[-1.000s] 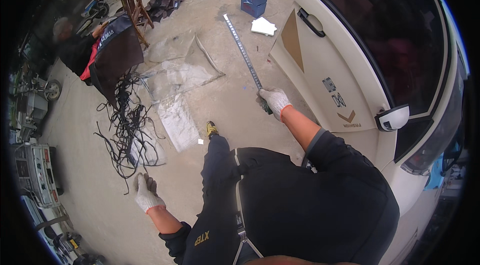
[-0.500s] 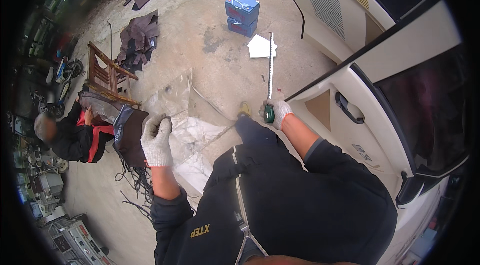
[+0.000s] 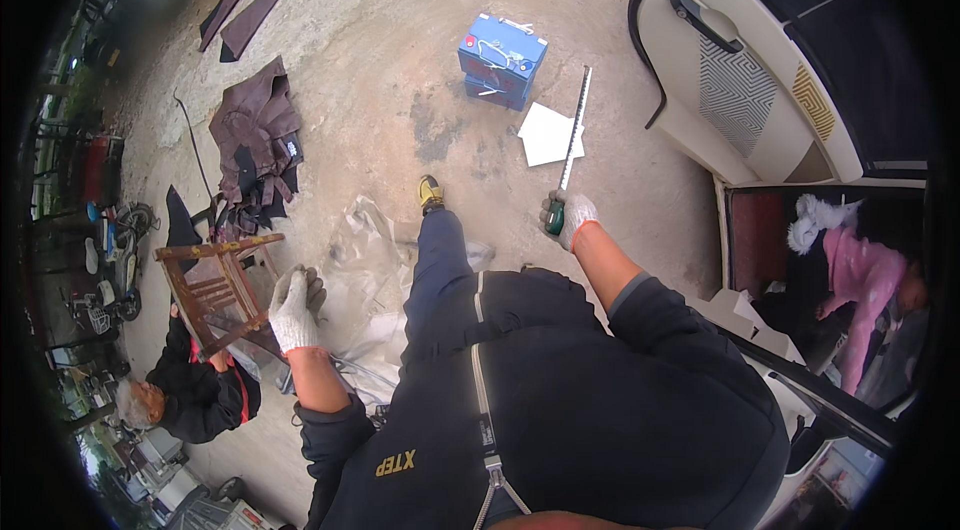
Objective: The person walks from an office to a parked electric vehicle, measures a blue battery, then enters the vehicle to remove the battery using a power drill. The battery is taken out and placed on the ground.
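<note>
My right hand, in a whitish work glove with dark fingers, grips a green tape measure. Its white blade sticks out ahead, its tip above and beyond some white sheets on the ground. My left hand, gloved likewise, is raised at the left with its fingers curled together. Whatever they may hold is hidden. Behind that hand, in the view, stands a worn wooden chair frame, which my hand does not clearly touch.
Two stacked blue batteries stand ahead. Open car doors flank my right; a person in pink leans inside the car. A person in black is by the chair. Brown cut material and plastic sheeting lie left.
My view has swung and advanced, bringing the car's interior into sight. My foot has stepped out ahead. The tape measure stays in my right hand, and my left hand has shifted lower in view.
</note>
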Tool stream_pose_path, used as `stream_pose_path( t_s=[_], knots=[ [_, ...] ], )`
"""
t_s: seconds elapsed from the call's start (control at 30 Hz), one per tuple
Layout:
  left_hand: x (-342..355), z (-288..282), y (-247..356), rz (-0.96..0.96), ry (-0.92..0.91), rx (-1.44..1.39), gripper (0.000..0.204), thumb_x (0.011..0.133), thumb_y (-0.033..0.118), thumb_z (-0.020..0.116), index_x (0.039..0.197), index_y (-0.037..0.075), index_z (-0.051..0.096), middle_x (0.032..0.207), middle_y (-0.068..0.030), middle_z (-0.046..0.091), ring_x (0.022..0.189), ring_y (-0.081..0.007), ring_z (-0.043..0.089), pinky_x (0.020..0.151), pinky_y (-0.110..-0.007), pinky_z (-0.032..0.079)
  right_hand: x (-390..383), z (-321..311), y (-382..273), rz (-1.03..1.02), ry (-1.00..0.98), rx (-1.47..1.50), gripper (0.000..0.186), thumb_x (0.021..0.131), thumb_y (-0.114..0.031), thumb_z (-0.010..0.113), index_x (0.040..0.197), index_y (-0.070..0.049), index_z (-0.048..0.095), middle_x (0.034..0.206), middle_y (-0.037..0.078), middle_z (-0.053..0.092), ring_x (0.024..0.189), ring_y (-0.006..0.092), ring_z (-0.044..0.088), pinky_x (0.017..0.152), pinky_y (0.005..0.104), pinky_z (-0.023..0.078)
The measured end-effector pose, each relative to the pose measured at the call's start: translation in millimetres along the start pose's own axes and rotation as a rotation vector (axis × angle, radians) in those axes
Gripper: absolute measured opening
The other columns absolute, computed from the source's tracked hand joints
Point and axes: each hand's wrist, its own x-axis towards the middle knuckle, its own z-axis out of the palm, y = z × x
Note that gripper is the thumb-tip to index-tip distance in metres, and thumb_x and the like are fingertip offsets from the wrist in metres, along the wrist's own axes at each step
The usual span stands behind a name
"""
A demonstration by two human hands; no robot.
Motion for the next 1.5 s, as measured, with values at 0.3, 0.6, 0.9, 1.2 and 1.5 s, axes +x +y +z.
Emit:
stream_pose_path(
  t_s=[0.3,0.6,0.9,1.2,1.5],
  knots=[
    [220,321,148,0.082,-0.661,0.510,0.036,0.106,0.022,0.068,0.136,0.003,0.070,0.124,-0.0097,0.077,0.103,-0.0178,0.073,0.089,-0.032,0.057,15,127,-60,-0.039,0.115,0.310,0.014,0.103,-0.021,0.062,0.111,-0.010,0.065,0.091,0.008,0.068,0.072,0.0238,0.066,0.069,0.0446,0.055],
    [318,557,141,0.330,-1.124,0.726,0.039,0.103,0.016,0.068,0.137,-0.002,0.069,0.131,-0.0142,0.075,0.120,-0.0204,0.070,0.105,-0.031,0.053,124,137,-107,0.155,0.293,0.275,0.014,0.100,-0.021,0.066,0.103,-0.007,0.067,0.082,0.008,0.069,0.064,0.0224,0.064,0.061,0.0374,0.053],
    [367,764,-4,0.741,-1.614,1.379,0.061,0.095,0.037,0.069,0.148,0.007,0.061,0.146,-0.0196,0.065,0.136,-0.0366,0.061,0.116,-0.043,0.047,203,143,-110,0.031,0.296,0.319,0.015,0.102,-0.015,0.064,0.104,0.000,0.068,0.081,0.009,0.067,0.064,0.0170,0.063,0.056,0.0315,0.050],
    [344,888,-155,0.708,-1.867,1.550,0.063,0.095,0.036,0.066,0.153,0.011,0.059,0.146,-0.0186,0.065,0.135,-0.0352,0.062,0.118,-0.041,0.046,285,146,-88,0.066,0.357,0.240,0.020,0.101,-0.019,0.069,0.105,0.001,0.071,0.080,0.005,0.068,0.059,0.0101,0.056,0.051,0.0268,0.044],
    [356,907,-209,0.315,-1.759,1.548,0.044,0.101,0.033,0.057,0.136,0.014,0.075,0.136,-0.0120,0.074,0.130,-0.0338,0.067,0.113,-0.039,0.048,297,149,-85,0.072,0.403,0.182,0.025,0.100,-0.023,0.069,0.106,0.001,0.073,0.079,0.004,0.067,0.057,0.0095,0.054,0.050,0.0274,0.042]
  ],
)
